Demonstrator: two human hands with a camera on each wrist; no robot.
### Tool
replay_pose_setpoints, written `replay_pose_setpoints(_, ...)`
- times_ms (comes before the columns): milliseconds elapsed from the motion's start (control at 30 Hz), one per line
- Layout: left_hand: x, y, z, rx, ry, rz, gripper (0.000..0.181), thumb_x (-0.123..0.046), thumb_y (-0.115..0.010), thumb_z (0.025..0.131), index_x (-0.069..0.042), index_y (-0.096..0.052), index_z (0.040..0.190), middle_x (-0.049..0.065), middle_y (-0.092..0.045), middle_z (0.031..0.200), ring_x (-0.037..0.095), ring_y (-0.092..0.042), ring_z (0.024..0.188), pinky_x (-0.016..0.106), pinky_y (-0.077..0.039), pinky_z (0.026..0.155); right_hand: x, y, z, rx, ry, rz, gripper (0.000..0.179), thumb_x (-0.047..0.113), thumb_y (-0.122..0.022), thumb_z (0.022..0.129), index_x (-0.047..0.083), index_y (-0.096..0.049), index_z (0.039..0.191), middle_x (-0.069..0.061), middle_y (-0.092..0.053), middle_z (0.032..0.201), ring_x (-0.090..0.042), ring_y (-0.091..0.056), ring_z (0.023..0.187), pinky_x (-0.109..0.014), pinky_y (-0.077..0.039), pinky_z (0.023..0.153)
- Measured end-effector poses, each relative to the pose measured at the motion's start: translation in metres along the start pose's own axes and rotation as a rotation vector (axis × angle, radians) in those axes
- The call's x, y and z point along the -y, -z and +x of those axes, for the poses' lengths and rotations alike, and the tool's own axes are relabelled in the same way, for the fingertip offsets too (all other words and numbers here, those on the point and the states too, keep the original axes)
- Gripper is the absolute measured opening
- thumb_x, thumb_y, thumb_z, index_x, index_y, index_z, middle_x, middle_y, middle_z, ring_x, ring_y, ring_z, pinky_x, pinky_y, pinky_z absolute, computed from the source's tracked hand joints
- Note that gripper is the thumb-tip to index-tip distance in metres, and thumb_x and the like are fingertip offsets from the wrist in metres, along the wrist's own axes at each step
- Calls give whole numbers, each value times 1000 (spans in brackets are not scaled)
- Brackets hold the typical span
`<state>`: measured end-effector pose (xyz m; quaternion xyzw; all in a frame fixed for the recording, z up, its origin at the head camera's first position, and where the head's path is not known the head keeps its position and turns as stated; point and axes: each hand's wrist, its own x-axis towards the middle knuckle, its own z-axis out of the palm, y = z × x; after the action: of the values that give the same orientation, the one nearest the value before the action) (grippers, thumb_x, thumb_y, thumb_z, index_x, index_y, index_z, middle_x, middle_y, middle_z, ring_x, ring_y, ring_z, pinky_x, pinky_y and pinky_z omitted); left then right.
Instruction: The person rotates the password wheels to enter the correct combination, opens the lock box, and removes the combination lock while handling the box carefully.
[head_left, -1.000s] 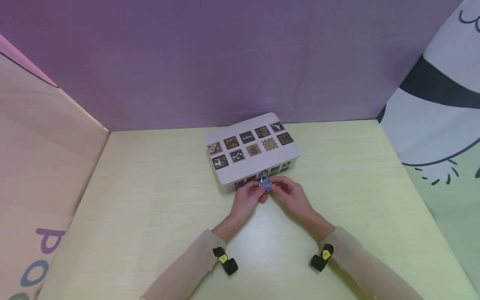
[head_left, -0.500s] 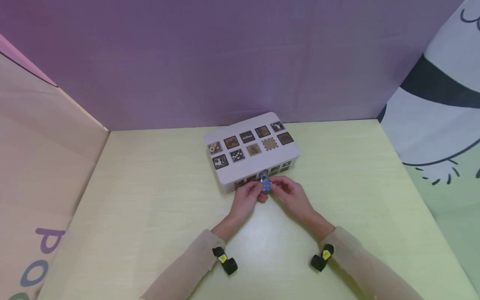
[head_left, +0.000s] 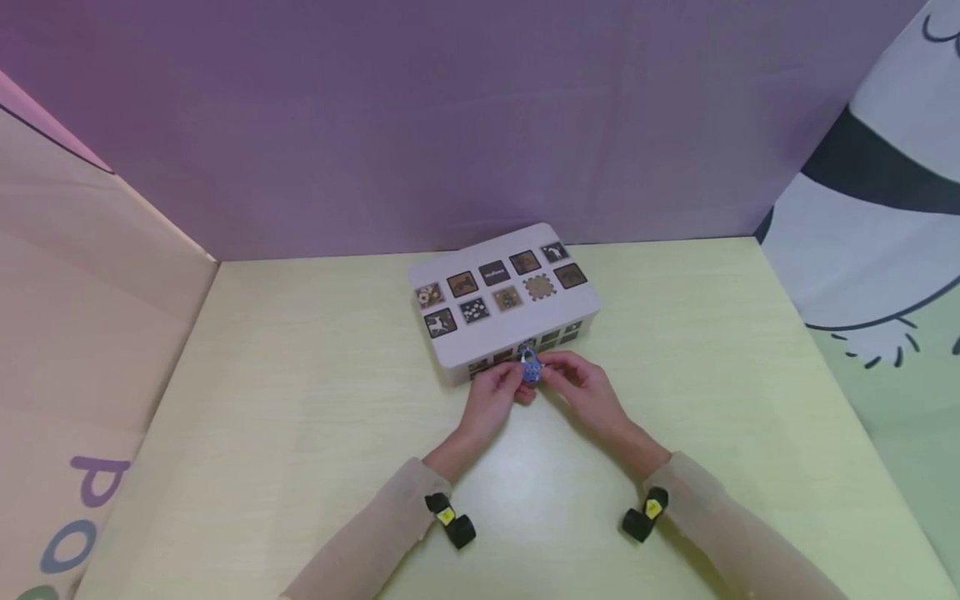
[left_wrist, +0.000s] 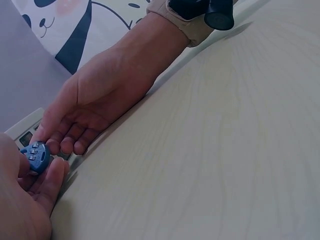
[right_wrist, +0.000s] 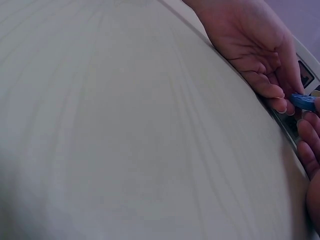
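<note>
A small blue combination padlock [head_left: 532,369] is held up between both hands, just in front of the box's near side. My left hand [head_left: 492,393] pinches its left side between thumb and fingers. From the right, the thumb and forefinger of my right hand [head_left: 587,390] grip the opposite edge. Number dials show on the face of the padlock [left_wrist: 37,156] in the left wrist view. Its shackle points toward the box. The right wrist view catches only the narrow edge of the padlock [right_wrist: 303,101], part of it behind my right fingers.
A pale rectangular box [head_left: 480,340] printed with small square pictures stands at an angle near the back of the light wooden table [head_left: 315,417]. A purple wall [head_left: 405,125] rises behind it, with printed panels at left and right.
Both hands and the box keep their places. The padlock tilts slightly between the fingers.
</note>
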<state>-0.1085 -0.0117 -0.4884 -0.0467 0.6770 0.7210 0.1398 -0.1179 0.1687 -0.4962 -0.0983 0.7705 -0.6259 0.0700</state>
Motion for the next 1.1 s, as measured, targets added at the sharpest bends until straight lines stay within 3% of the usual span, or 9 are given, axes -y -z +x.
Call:
replay_pose_setpoints(333, 0, -1, 1, -11, 24, -12, 26, -12, -59, 105, 8, -66, 118, 21, -73, 103, 11, -67, 75, 26, -64, 79, -1, 0, 0, -1, 4, 12, 26, 5, -64, 101, -6, -64, 125, -21, -70, 112, -7, -64, 96, -17, -56, 89)
replay_pose_setpoints(700, 0, -1, 0, -27, 31, 9, 28, -14, -59, 105, 9, -64, 120, 23, -73, 102, 12, -67, 76, 31, -65, 80, 2, -1, 0, 4, -11, 8, 26, 6, -65, 100, -4, -65, 125, -20, -70, 113, -9, -65, 96, -19, -56, 90)
replay_pose_setpoints(1100, 2, 1, 1, -15, 35, 12, 26, -15, -61, 104, 6, -66, 118, 17, -74, 99, 12, -68, 77, 27, -65, 80, 3, -1, 0, 6, -13, 10, 26, 7, -65, 101, -3, -65, 125, -21, -70, 114, -10, -64, 97, -19, -56, 91)
